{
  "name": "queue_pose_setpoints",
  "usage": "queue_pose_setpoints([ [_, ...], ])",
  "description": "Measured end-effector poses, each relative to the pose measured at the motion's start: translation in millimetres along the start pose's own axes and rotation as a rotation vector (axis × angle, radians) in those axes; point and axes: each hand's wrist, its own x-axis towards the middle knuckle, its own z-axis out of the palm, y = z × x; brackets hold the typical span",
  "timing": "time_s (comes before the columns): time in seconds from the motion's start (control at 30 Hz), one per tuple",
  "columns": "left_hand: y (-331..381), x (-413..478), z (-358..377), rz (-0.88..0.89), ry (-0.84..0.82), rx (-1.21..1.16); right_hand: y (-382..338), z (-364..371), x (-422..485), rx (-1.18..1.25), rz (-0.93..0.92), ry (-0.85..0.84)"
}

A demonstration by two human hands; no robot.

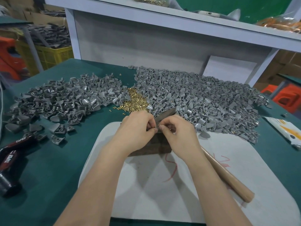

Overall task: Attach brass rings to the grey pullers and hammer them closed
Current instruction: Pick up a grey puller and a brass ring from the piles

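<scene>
- Forearms come in from the near edge over the white mat (146, 185) and meet above the dark block (151, 148), which sits on the mat's far part.
- Left hand (138, 128) and right hand (177, 132) both have curled fingers, and their fingertips pinch one small grey puller (157, 126) between them, just over the block's far edge.
- Brass rings (135, 100) lie in a loose pile beyond the block, between the left heap (65, 98) and the larger right heap (203, 98) of pullers. The right heap's fringe spills onto the mat just right of the block.
- Only the hammer handle (228, 175) shows, lying on the mat right of the block; its far end is hidden beneath the right wrist.
- Fingers cover the pinched piece, so I cannot tell whether a ring is on it. Most of the block's top is hidden by the hands.
- Bare mat stretches nearer than the block. Left of the block, green table (48, 168) runs to a black cylinder (11, 160). To the right, a printed packet (283, 129) is cut by the frame edge.
</scene>
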Motion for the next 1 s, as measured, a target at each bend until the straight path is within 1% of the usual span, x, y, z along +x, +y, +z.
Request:
queue_pose_setpoints([
  [0.2, 0.1, -0.5, 0.0, 0.0, 0.002, 0.007, -5.4, -1.6, -0.3, -0.026, 0.021, -0.003],
  [0.37, 2.2, -0.5, -0.4, 0.016, 0.009, 0.002, -17.9, -3.5, 0.4, -0.167, -0.038, -0.025],
  [0.43, 2.8, -0.5, -0.3, 0.014, 0.012, 0.003, -21.8, -3.8, 1.2, -0.245, -0.037, -0.045],
  [0.53, 2.5, 0.1, 0.2, 0.008, 0.002, 0.009, -24.8, -3.3, 1.6, -0.293, -0.032, -0.049],
  [0.8, 3.6, -0.2, -0.1, -0.006, 0.006, 0.013, -25.7, -0.1, -2.6, -0.323, -0.041, -0.011],
  [1.0, 3.3, -0.4, 0.4, -0.009, 0.014, 0.007, -23.6, -0.5, -6.1, -0.191, -0.037, 0.046],
])
